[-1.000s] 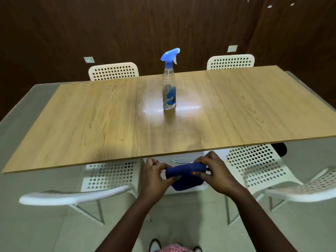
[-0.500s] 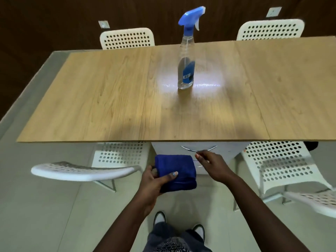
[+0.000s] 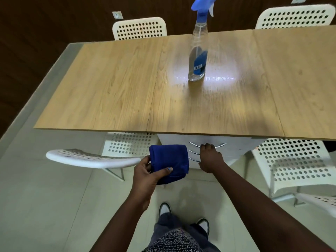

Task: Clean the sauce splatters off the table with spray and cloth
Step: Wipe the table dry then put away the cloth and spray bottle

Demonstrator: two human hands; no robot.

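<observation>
A folded dark blue cloth (image 3: 169, 160) is held below the table's front edge by my left hand (image 3: 147, 173), thumb across its front. My right hand (image 3: 209, 157) has its fingers curled at the top chrome drawer handle (image 3: 220, 145) of a white drawer unit (image 3: 236, 148) under the table. A clear spray bottle (image 3: 198, 53) with a blue trigger head stands upright on the wooden table (image 3: 112, 84), well beyond both hands. No sauce marks show on the tabletop from here.
White perforated chairs stand around the table: one at the near left (image 3: 94, 157), one at the near right (image 3: 294, 164), two at the far side (image 3: 140, 28). My feet (image 3: 183, 215) are on the pale tiled floor.
My right hand let go of the cloth and reached to the drawer handles. My left hand now holds the cloth alone. The camera moved closer and tilted down.
</observation>
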